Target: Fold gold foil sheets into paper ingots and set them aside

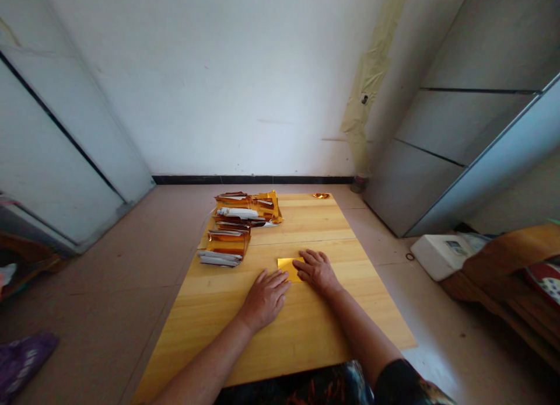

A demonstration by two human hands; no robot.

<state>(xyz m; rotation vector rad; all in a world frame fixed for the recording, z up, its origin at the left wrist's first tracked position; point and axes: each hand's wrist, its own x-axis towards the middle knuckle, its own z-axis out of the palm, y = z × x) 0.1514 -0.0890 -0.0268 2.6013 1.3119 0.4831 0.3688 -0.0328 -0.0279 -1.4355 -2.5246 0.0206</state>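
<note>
A small sheet of shiny gold paper (pixel 287 265) lies flat on the wooden table (pixel 315 329) in front of me. My left hand (pixel 265 297) rests at its lower left edge, fingers stretched out and the tips touching the paper. Flat over the right side lies my right hand (pixel 318 271), with its fingers spread and covering part of the sheet. Stacks of folded gold and white paper (pixel 230 236) sit at the table's far left, apart from both hands.
A crumpled piece of gold foil (pixel 321 195) lies near the table's far right corner. The white wall (pixel 245 101) rises behind the table. To the right stand a grey refrigerator (pixel 441 136), a white foam box (pixel 437 254) and wooden furniture (pixel 485 276). A purple item (pixel 26 361) is at the lower left.
</note>
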